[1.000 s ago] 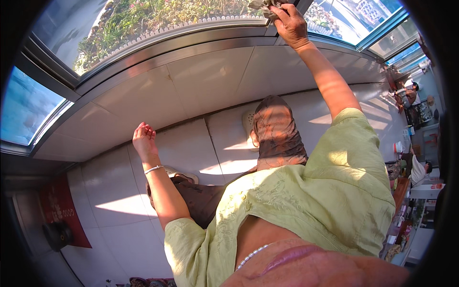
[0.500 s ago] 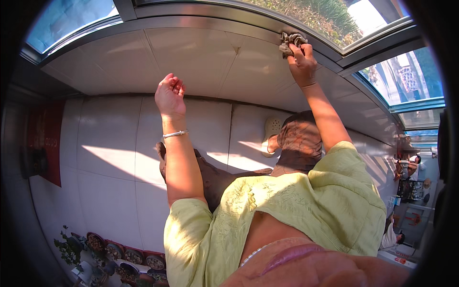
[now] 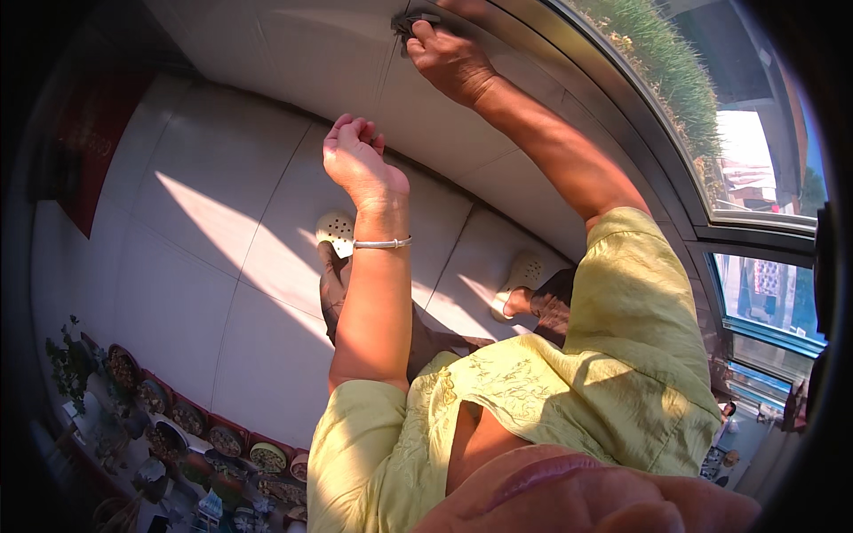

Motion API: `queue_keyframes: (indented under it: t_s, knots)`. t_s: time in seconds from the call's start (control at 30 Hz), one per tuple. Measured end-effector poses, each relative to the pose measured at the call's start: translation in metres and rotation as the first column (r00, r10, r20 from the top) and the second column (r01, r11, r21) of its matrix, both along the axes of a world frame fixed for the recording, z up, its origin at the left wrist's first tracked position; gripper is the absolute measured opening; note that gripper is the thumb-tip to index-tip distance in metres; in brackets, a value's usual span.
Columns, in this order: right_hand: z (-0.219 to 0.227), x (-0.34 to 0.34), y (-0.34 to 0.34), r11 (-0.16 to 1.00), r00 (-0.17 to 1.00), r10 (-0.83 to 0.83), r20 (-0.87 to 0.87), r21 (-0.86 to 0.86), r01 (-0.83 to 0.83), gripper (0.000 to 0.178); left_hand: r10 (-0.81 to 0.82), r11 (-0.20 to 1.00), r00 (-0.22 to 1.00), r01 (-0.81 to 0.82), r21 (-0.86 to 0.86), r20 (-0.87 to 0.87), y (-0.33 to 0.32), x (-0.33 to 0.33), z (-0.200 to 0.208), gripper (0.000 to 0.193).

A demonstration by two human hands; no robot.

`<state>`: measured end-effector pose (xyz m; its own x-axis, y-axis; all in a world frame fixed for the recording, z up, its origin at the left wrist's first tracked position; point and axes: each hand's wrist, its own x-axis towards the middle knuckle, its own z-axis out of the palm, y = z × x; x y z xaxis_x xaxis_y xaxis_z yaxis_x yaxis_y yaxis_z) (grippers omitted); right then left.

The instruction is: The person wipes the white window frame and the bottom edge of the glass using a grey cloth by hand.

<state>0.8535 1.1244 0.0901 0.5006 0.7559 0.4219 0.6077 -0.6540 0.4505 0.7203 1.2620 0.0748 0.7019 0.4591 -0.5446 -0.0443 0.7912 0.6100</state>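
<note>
A crumpled grey rag is bunched under the fingers of my right hand, which is closed on it. It rests against the pale tiled wall below the window frame, near a thin vertical joint; part of the rag is hidden by my fingers. My left hand hangs in the air in front of me, fingers loosely curled together, and holds nothing that I can see. A silver bracelet circles my left wrist. The metal window frame curves to the right of my right arm.
Several potted plants stand along the lower left. At far left a dark red panel sits by the floor's edge. Underfoot are pale floor tiles with sunlit patches. Green grass shows through the glass.
My right hand has moved left with the rag, from beside the window frame onto the pale wall. The view has turned and shifted left; both my shoes now show.
</note>
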Motion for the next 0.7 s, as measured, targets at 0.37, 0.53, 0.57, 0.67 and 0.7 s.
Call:
queue_keyframes:
  t_s: [0.37, 0.53, 0.57, 0.67, 0.7]
  knots:
    - [-0.022, 0.011, 0.002, 0.984, 0.971, -0.015, -0.237, -0.178, -0.028, 0.010, 0.105, 0.994, 0.994, -0.104, -0.041, 0.016, 0.014, 0.007, 0.007, 0.019]
    - [0.129, -0.013, -0.001, 0.968, 0.975, -0.223, -0.013, 0.116, 0.223, 0.038, 0.123, 0.992, 0.992, -0.122, -0.041, 0.027, 0.007, 0.008, -0.002, 0.019]
    - [0.128, -0.016, -0.004, 0.965, 0.974, -0.217, -0.066, 0.136, 0.224, 0.034, 0.118, 0.993, 0.992, -0.116, -0.032, 0.040, 0.004, 0.008, -0.002, 0.019]
    - [0.077, -0.001, -0.014, 1.000, 0.972, -0.012, 0.235, 0.001, 0.012, 0.028, 0.122, 0.992, 0.992, -0.122, -0.012, 0.007, -0.012, 0.003, 0.000, 0.019]
    - [0.045, 0.010, -0.014, 0.998, 0.980, 0.042, 0.196, 0.043, -0.052, 0.027, 0.067, 0.998, 0.997, -0.066, -0.013, 0.040, -0.021, 0.000, -0.003, 0.019]
